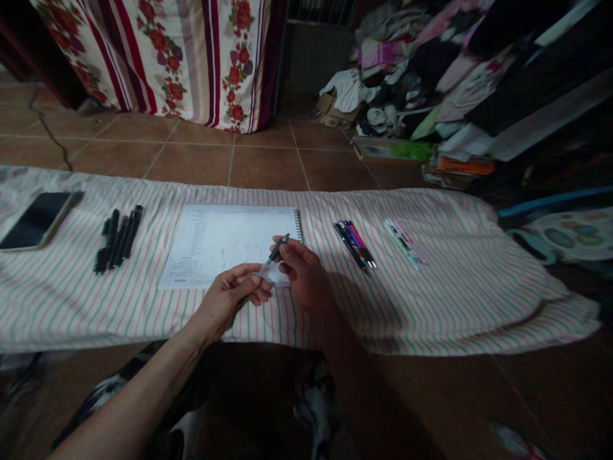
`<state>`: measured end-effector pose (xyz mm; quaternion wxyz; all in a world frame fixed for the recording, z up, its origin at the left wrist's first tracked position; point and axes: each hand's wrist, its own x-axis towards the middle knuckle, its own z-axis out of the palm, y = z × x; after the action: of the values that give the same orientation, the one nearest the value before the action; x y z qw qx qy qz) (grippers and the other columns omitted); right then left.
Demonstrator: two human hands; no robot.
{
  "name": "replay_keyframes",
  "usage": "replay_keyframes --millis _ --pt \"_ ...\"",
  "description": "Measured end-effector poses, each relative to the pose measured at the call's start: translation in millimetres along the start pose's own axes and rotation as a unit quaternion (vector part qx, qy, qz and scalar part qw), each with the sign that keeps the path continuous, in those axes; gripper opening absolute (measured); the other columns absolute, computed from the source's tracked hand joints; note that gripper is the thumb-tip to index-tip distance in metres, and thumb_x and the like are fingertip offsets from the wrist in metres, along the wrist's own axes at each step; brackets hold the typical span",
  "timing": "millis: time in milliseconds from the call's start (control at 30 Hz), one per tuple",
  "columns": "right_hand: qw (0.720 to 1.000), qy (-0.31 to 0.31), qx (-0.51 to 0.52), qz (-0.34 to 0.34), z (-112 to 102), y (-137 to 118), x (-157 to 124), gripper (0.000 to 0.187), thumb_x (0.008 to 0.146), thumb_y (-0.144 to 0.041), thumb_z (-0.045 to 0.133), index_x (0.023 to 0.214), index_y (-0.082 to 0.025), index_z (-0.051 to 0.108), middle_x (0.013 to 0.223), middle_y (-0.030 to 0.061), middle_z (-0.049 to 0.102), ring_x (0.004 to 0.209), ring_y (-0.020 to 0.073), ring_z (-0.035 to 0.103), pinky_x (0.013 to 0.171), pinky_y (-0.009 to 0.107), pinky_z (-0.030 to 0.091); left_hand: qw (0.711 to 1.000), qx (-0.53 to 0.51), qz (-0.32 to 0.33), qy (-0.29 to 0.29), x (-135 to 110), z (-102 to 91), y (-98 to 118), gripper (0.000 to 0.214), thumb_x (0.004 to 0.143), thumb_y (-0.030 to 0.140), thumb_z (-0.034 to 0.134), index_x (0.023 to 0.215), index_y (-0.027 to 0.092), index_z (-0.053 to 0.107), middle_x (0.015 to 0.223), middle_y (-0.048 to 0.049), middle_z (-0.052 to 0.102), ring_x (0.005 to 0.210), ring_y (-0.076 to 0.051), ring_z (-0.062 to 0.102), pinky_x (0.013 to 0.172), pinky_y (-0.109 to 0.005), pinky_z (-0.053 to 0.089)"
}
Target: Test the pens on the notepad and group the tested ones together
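Observation:
A pen (272, 253) with a dark grip and a clear barrel is held between my two hands, above the lower right part of a spiral notepad (230, 233). My left hand (238, 287) pinches the clear end between thumb and fingers. The dark end is gripped by the fingertips of my right hand (300, 268). Faint pen marks show on the notepad page. Something dark and thin shows below my left palm; I cannot make out what it is.
Black markers (119, 239) and a phone (38, 220) lie left on the striped cloth (454, 306). To the right are dark pens (355, 244) and pastel pens (406, 243). Behind are a floral curtain (191, 57) and heaped clothes (407, 64).

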<state>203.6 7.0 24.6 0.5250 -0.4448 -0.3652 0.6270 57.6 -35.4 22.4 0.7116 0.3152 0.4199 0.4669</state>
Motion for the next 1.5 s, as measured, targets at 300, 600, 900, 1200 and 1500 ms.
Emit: replay_keyframes --millis 300,600,900,1200,1500 --pt "1.0 -0.015 -0.012 -0.021 -0.2 3.5 1.3 0.023 0.07 -0.038 0.069 0.088 -0.025 0.072 0.081 0.001 0.07 0.065 0.0108 0.054 0.055 0.024 0.037 1.0 -0.004 0.016 -0.004 0.7 -0.4 -0.2 0.027 0.073 0.024 0.071 0.097 0.014 0.065 0.074 -0.0039 0.07 0.062 -0.012 0.062 0.06 -0.025 0.044" --pt "1.0 0.0 -0.005 -0.019 2.3 1.8 -0.4 0.024 0.068 -0.038 0.069 0.088 -0.024 0.072 0.08 0.0014 0.07 0.064 0.0109 0.053 0.054 0.023 0.037 1.0 0.01 0.005 0.024 1.6 1.5 0.7 0.028 0.071 0.029 0.073 0.093 0.013 0.066 0.069 -0.004 0.069 0.054 -0.01 0.057 0.052 -0.022 0.039" --pt "0.999 0.005 -0.027 -0.025 2.7 2.8 -0.8 0.025 0.07 -0.039 0.067 0.09 -0.024 0.072 0.082 0.0021 0.07 0.065 0.0118 0.055 0.055 0.024 0.037 1.0 0.016 -0.004 0.027 2.5 0.7 0.5 0.024 0.071 0.029 0.073 0.087 0.012 0.065 0.075 -0.0053 0.07 0.061 -0.013 0.063 0.059 -0.025 0.046" --pt "0.998 -0.021 -0.033 -0.045 -0.9 7.1 0.0 0.021 0.076 -0.035 0.064 0.094 -0.026 0.071 0.083 -0.0002 0.069 0.063 0.01 0.051 0.057 0.024 0.036 0.999 0.02 0.007 0.038 4.6 1.8 -0.4 0.027 0.07 0.029 0.074 0.089 0.013 0.064 0.066 -0.0019 0.067 0.049 -0.008 0.054 0.048 -0.021 0.037" --pt "0.996 -0.033 -0.062 -0.046 2.4 6.5 -4.0 0.024 0.075 -0.038 0.064 0.095 -0.025 0.07 0.084 0.0002 0.07 0.056 0.0088 0.046 0.056 0.025 0.037 0.997 0.047 0.013 0.054 4.6 1.8 0.2 0.019 0.07 0.028 0.072 0.078 0.015 0.061 0.064 -0.0017 0.066 0.052 -0.009 0.056 0.047 -0.02 0.035"
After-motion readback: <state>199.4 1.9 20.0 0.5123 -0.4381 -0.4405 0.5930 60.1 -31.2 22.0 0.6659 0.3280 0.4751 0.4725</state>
